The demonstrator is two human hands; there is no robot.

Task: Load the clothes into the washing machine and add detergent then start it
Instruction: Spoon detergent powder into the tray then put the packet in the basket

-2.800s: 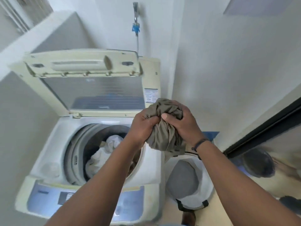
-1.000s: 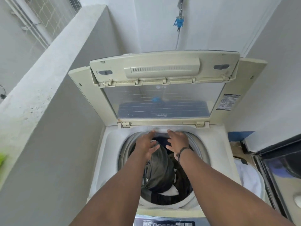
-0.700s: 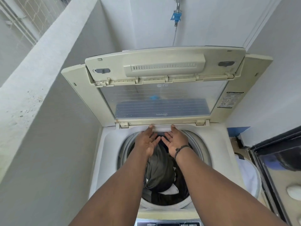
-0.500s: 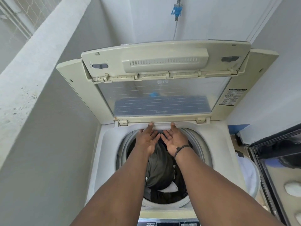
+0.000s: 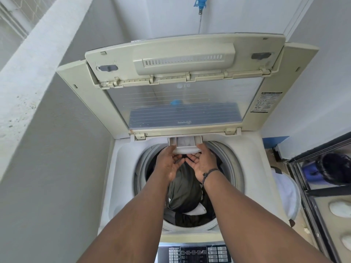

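Observation:
A cream top-loading washing machine stands in front of me with its lid folded up against the wall. The drum holds clothes: an olive garment on top, dark and white pieces below. A small white detergent drawer sticks out from the back rim over the drum. My left hand and my right hand reach over the drum, palms up, with fingertips under the drawer's front corners. No detergent container is in view.
The control panel is at the bottom edge. A grey concrete wall closes the left side. A white laundry basket sits right of the machine, beside a black-framed shelf. A blue tap hangs above.
The olive garment went from my hands into the drum. My hands then moved to the back rim, and the detergent drawer has slid out over the drum.

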